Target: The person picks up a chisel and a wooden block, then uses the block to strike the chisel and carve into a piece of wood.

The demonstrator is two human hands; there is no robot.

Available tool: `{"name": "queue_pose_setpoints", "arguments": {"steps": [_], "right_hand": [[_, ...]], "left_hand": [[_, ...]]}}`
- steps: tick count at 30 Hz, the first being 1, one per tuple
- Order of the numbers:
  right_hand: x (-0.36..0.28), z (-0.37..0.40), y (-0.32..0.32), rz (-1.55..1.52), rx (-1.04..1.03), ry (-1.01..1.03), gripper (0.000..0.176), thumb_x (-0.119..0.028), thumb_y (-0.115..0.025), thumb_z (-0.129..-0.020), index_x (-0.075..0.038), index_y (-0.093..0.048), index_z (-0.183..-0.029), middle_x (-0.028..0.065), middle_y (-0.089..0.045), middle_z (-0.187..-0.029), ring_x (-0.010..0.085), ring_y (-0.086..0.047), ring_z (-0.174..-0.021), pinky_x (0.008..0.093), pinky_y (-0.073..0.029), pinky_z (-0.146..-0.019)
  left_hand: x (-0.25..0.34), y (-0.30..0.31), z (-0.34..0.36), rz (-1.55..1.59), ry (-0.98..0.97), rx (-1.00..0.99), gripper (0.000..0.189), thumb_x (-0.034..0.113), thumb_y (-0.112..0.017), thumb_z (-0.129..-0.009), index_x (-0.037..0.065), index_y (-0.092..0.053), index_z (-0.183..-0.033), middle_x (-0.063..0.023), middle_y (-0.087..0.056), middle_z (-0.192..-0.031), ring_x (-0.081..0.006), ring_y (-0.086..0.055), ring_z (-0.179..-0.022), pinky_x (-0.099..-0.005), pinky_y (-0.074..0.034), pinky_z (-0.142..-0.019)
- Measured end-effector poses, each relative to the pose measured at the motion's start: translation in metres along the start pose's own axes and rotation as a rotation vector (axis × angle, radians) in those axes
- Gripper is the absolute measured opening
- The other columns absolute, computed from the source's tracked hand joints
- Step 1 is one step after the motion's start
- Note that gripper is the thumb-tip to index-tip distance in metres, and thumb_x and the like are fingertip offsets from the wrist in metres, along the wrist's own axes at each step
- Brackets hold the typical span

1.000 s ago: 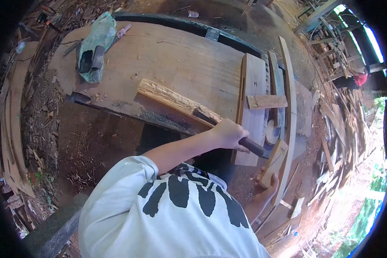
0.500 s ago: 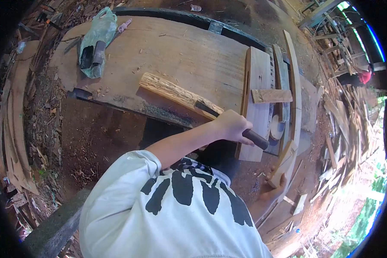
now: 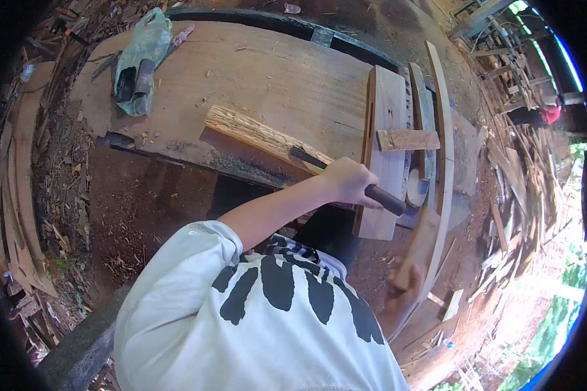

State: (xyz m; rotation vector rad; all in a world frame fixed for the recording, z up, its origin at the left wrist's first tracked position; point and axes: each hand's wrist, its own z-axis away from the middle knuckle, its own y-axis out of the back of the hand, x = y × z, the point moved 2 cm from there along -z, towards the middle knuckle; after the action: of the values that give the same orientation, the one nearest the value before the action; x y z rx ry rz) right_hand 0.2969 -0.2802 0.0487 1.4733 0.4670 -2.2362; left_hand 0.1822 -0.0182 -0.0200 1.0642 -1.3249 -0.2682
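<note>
My left hand (image 3: 347, 182) is shut on a dark-handled tool (image 3: 386, 199). The tool's dark front end rests on the near end of a rough, bark-stripped log (image 3: 254, 135) that lies across a wide wooden slab (image 3: 274, 72). My right hand (image 3: 403, 290), blurred, sits lower right below the slab's edge and holds the lower end of a short wooden piece (image 3: 422, 238). That piece leans up against a long thin curved strip (image 3: 445, 150). A thick board with a slot (image 3: 385, 117) lies just beyond my left hand.
A green plastic bag (image 3: 143, 55) with dark tools on it lies at the slab's far left. A small cross-piece (image 3: 407, 139) lies over the boards at right. Offcuts and shavings cover the dirt ground all around. Another person in red (image 3: 549, 115) is far right.
My right hand and its wooden piece have dropped a little and turned blurred with motion. My left hand keeps its grip on the tool against the log, shifting only slightly.
</note>
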Motion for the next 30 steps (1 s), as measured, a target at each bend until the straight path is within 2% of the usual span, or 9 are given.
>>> {"name": "queue_pose_setpoints", "arguments": {"steps": [5, 8, 11, 16, 17, 19, 23, 28, 30], "right_hand": [[0.012, -0.03, 0.013, -0.317, 0.28, 0.196, 0.039, -0.031, -0.053, -0.095, 0.001, -0.049, -0.118, 0.0163, -0.063, -0.093, 0.0194, -0.061, -0.073, 0.0236, -0.049, -0.053], [0.001, 0.003, -0.045, 0.129, -0.017, -0.003, 0.037, -0.026, -0.054, -0.094, 0.001, -0.049, -0.119, 0.0169, -0.062, -0.091, 0.0199, -0.061, -0.073, 0.0237, -0.049, -0.054], [0.0, -0.012, -0.018, -0.016, -0.038, -0.083, 0.038, -0.026, -0.055, -0.094, 0.0, -0.049, -0.12, 0.0173, -0.062, -0.091, 0.0204, -0.062, -0.073, 0.0234, -0.048, -0.051], [0.014, -0.028, -0.018, -0.142, 0.326, 0.079, 0.027, -0.018, -0.047, -0.098, 0.0, -0.053, -0.116, 0.0147, -0.063, -0.093, 0.0192, -0.062, -0.078, 0.0248, -0.046, -0.049], [0.011, -0.013, -0.028, -0.139, 0.328, 0.083, 0.027, -0.018, -0.047, -0.098, 0.0, -0.053, -0.116, 0.0147, -0.063, -0.093, 0.0192, -0.062, -0.078, 0.0248, -0.046, -0.049], [0.006, 0.003, -0.049, 0.053, -0.043, -0.124, 0.026, -0.019, -0.047, -0.098, -0.001, -0.054, -0.116, 0.0153, -0.064, -0.093, 0.018, -0.062, -0.08, 0.0261, -0.048, -0.052], [-0.001, -0.016, -0.008, 0.026, -0.038, -0.06, 0.029, -0.021, -0.048, -0.098, 0.001, -0.053, -0.116, 0.0159, -0.063, -0.091, 0.0183, -0.063, -0.079, 0.0265, -0.05, -0.057], [0.017, -0.029, -0.018, -0.223, 0.271, 0.039, 0.032, -0.026, -0.047, -0.099, 0.0, -0.051, -0.117, 0.0123, -0.065, -0.09, 0.018, -0.062, -0.071, 0.0267, -0.044, -0.049], [0.016, -0.021, -0.03, -0.099, 0.082, -0.035, 0.031, -0.025, -0.047, -0.1, 0.0, -0.052, -0.117, 0.0127, -0.065, -0.09, 0.018, -0.062, -0.071, 0.0267, -0.044, -0.05]], "left_hand": [[0.001, -0.001, 0.001, -0.015, 0.001, -0.043, 0.056, 0.067, -0.067, -0.072, 0.011, -0.071, -0.081, -0.0132, -0.068, -0.072, -0.0321, -0.069, -0.068, -0.044, -0.054, -0.064], [0.001, -0.007, 0.001, -0.044, 0.023, -0.072, 0.055, 0.067, -0.067, -0.072, 0.012, -0.071, -0.081, -0.0125, -0.068, -0.072, -0.0315, -0.069, -0.069, -0.0437, -0.054, -0.064], [-0.002, -0.003, 0.003, -0.058, 0.027, -0.047, 0.056, 0.068, -0.067, -0.072, 0.012, -0.069, -0.08, -0.0114, -0.067, -0.07, -0.0315, -0.068, -0.068, -0.0444, -0.053, -0.062], [-0.002, -0.005, 0.001, -0.062, 0.015, -0.077, 0.057, 0.068, -0.067, -0.072, 0.012, -0.069, -0.081, -0.0117, -0.067, -0.069, -0.032, -0.068, -0.068, -0.044, -0.054, -0.062], [-0.003, -0.005, 0.001, -0.066, 0.023, -0.069, 0.057, 0.068, -0.067, -0.072, 0.012, -0.069, -0.081, -0.0118, -0.067, -0.069, -0.0322, -0.068, -0.068, -0.0438, -0.054, -0.062], [-0.005, -0.004, -0.001, -0.068, 0.037, -0.065, 0.058, 0.069, -0.067, -0.071, 0.012, -0.069, -0.081, -0.0116, -0.067, -0.069, -0.0324, -0.068, -0.067, -0.0438, -0.054, -0.062], [-0.007, -0.003, 0.001, -0.068, 0.027, -0.069, 0.058, 0.068, -0.067, -0.071, 0.011, -0.069, -0.08, -0.0112, -0.067, -0.068, -0.0322, -0.068, -0.066, -0.0434, -0.054, -0.061], [-0.003, -0.001, 0.001, -0.088, 0.025, -0.072, 0.057, 0.067, -0.069, -0.071, 0.01, -0.069, -0.08, -0.0118, -0.067, -0.069, -0.0313, -0.069, -0.068, -0.0431, -0.054, -0.063], [-0.003, 0.0, 0.001, -0.096, 0.027, -0.053, 0.057, 0.067, -0.069, -0.071, 0.01, -0.067, -0.078, -0.0116, -0.067, -0.068, -0.0318, -0.068, -0.067, -0.0432, -0.054, -0.062]]}}
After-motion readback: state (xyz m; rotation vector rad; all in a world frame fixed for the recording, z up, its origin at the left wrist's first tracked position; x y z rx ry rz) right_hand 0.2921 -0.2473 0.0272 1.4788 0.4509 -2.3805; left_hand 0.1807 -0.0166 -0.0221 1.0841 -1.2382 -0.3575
